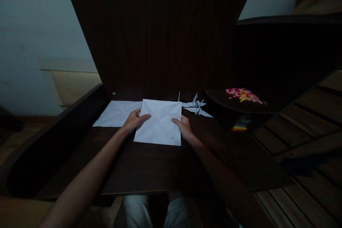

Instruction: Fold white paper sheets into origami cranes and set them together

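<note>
A creased, nearly square sheet of white paper is held up over the dark desk between my two hands. My left hand grips its left edge, thumb on the front and fingers behind. On the right edge my right hand pinches it the same way. Another white sheet lies flat on the desk, to the left and partly behind my left hand. Folded white paper cranes rest at the back, right of the held sheet, which hides part of that area.
The dark wooden desk has a tall back panel and a raised left side. On a rounded shelf at the right lies a pile of small pink, red and yellow pieces. Below it sits an item with a yellow-orange band.
</note>
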